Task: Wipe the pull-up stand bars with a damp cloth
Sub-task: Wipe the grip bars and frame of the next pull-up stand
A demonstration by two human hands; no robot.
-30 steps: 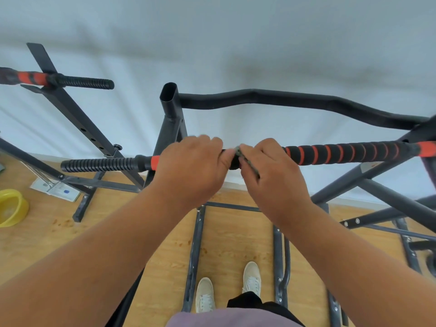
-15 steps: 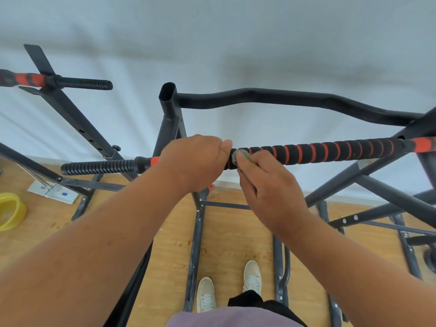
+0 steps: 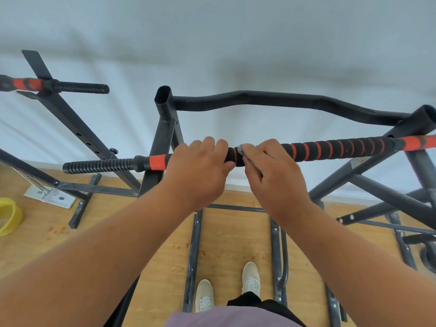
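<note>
White wall (image 3: 236, 38) fills the upper view, and a wooden floor (image 3: 231, 241) lies below, crossed by the dark base rails of a pull-up stand (image 3: 165, 128). Its padded bar (image 3: 335, 151), black foam ringed with orange bands, runs across the middle at chest height, ending in a ribbed black end grip (image 3: 99, 165) on the left. The left hand (image 3: 200, 171) curls over this bar from above, fingers wrapped round it. Just beside it, the right hand (image 3: 271, 175) pinches a small grey cloth (image 3: 243, 149) against the top of the bar; the two hands nearly touch. Behind, a curved black top bar (image 3: 283, 100) spans the two uprights. A second stand (image 3: 70, 123) is at the left, a yellow bowl (image 3: 9, 215) on the floor near it. White shoes (image 3: 226, 286) show below.
</note>
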